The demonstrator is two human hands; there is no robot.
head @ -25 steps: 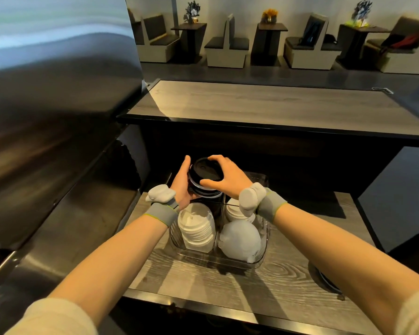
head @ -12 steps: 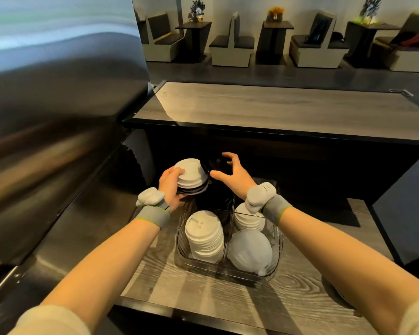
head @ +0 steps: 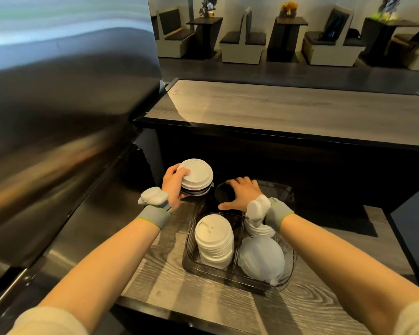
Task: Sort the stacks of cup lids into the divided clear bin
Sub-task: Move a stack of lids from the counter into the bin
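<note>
Lids of two colours sit together in the short stack (head: pixel 196 177) that my left hand (head: pixel 175 183) grips, thumb on the white top lid and fingers curled under the dark ones below. I hold it raised, off the far-left corner of the clear bin (head: pixel 227 278) and outside its walls. My guess is that it hangs there because its colours need parting before any of it goes into a compartment.

My right hand (head: pixel 241 195) lies spread, palm down, over the black lids (head: pixel 224 193) in the bin's far-left compartment, with the fingers splayed rather than closed round anything. I judge this as pressing the pile down so that it seats level and does not tip against the divider.

The bin stands on the wood-grain bench (head: pixel 203 310), split into four. The near-left compartment holds a tall white stack (head: pixel 214 240), leaning a little toward me. The near-right one holds translucent dome lids (head: pixel 261 259), nested and tilted on their side. The far-right one holds more white lids (head: pixel 260 229), partly hidden by my wrist, so I cannot count them. Each kind has its own compartment, which suggests the sorting is well along, with the lids in my left hand not yet placed.
</note>
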